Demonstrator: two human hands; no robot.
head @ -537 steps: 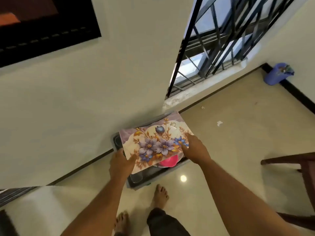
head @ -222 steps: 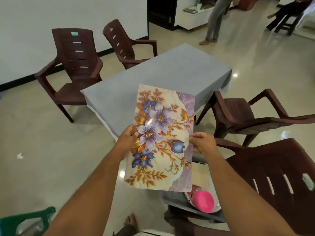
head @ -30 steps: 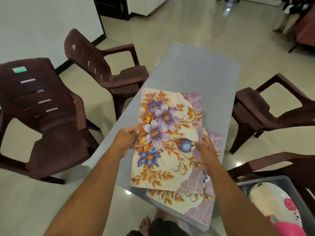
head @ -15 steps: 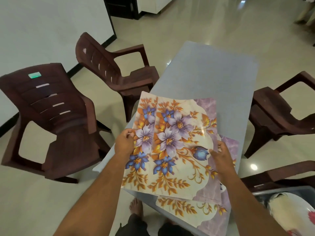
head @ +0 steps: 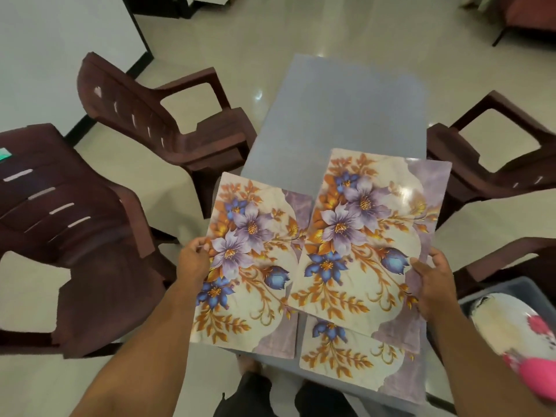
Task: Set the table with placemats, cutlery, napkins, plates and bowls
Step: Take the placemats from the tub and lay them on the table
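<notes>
Head view, frame centre: left hand (head: 192, 260) pinches one floral placemat (head: 249, 266) by its left edge — right hand (head: 433, 284) grips a second placemat (head: 370, 236), overlapping a third placemat (head: 352, 359) lying on the grey table (head: 346, 115), lower centre.

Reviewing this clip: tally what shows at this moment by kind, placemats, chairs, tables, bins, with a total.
Floral placemats: 3, one in the left hand at, one in the right hand at, one lying on the table at
Brown chairs: 4, at
Grey table: 1
Grey bin: 1
Total: 9
</notes>
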